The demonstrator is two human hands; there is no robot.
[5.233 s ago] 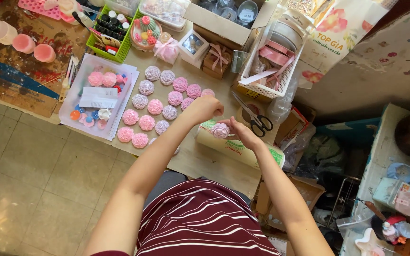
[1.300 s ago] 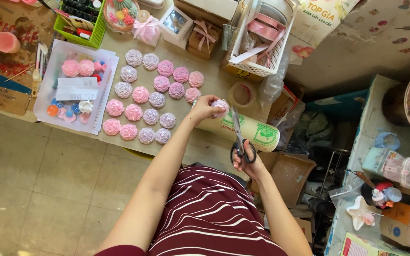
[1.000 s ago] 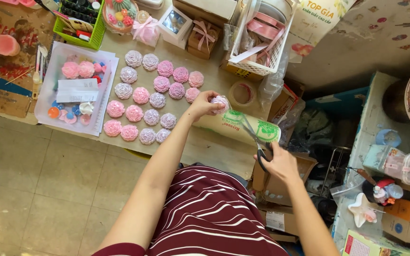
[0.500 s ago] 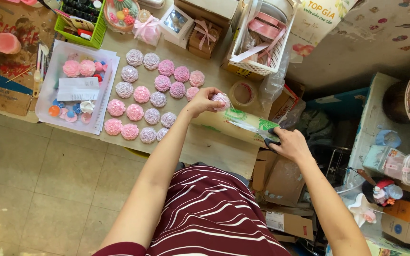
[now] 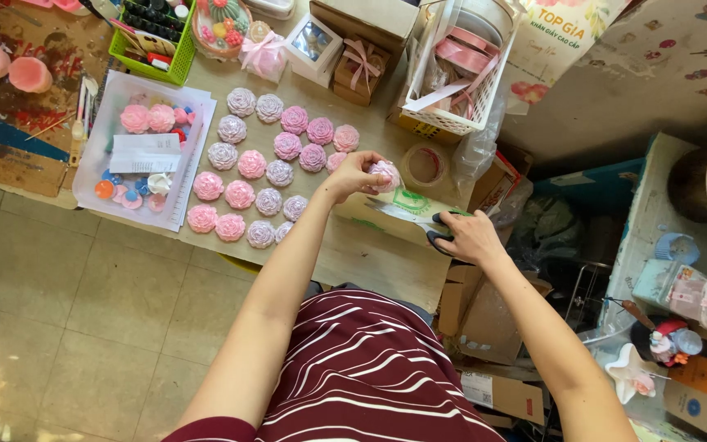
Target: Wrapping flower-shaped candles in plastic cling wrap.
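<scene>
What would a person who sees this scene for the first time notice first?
The eye goes first to the rows of pink and pale grey flower-shaped pieces lying on the table's brown top, in the middle of the view. Just right of them, the left hand holds up one small pink flower-shaped piece, while the right hand grips black-handled scissors with the blades pointing toward it.

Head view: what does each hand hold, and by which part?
Left hand pinches a pink flower piece by its edge with the fingertips. Right hand grips scissors at the handles, blades lying on the table.
</scene>
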